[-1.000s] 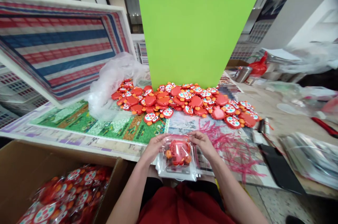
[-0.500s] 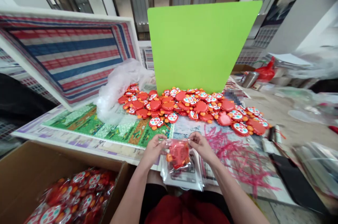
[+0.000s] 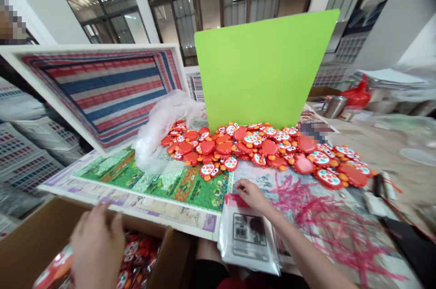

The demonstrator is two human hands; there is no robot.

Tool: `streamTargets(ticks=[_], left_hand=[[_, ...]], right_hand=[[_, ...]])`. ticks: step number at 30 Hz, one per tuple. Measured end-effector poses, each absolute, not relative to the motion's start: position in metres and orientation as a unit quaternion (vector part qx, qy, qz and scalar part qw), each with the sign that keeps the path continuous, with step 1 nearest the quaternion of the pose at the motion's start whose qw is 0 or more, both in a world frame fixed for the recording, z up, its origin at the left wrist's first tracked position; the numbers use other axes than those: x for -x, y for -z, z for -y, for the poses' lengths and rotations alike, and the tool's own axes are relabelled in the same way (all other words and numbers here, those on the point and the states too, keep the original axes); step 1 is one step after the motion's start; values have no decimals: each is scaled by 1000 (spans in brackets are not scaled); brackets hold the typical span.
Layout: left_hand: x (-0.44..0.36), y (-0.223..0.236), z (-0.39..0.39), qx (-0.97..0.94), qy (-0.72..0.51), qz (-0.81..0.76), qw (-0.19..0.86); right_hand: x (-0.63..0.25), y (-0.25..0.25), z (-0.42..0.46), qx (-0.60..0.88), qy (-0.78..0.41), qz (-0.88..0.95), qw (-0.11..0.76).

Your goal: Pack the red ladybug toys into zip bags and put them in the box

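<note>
My left hand (image 3: 98,243) is over the cardboard box (image 3: 70,207) at the lower left, blurred, its fingers spread. A red toy with a dotted white face (image 3: 56,266) shows beside that hand, smeared by motion; several bagged red toys (image 3: 136,250) lie in the box below. At the table's front edge, my right hand (image 3: 252,196) is at the top of a stack of clear plastic bags (image 3: 250,234). Its fingers are curled together, and whatever may be between them is too small to make out. Pink strips show at the bags' top edge.
Behind my hands lies a pile of red crab-like toys (image 3: 225,146) before an upright green board (image 3: 265,71). Pink ties (image 3: 313,211) are scattered at right. A striped-lined tray (image 3: 112,93) leans at left beside crumpled clear plastic (image 3: 153,143). A metal cup (image 3: 335,107) stands back right.
My left hand has moved from in front of me to the box at lower left. The bagged toy held between both hands is gone from there. My view has turned slightly left.
</note>
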State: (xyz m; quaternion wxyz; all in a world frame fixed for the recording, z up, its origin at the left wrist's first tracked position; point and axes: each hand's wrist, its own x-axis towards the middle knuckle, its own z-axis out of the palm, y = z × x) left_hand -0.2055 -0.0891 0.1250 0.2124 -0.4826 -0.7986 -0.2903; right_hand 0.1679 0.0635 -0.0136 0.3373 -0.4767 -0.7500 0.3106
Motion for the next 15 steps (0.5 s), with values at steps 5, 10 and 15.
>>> streamTargets(ticks=[5, 10, 15], left_hand=[[103, -74, 35, 670, 272, 690, -45], [-19, -22, 33, 829, 210, 475, -210], [-48, 26, 24, 834, 162, 498, -174]], right_hand=[[-148, 4, -111, 498, -176, 802, 278], [-135, -6, -157, 512, -128, 830, 182], [-133, -2, -145, 552, -92, 821, 116]])
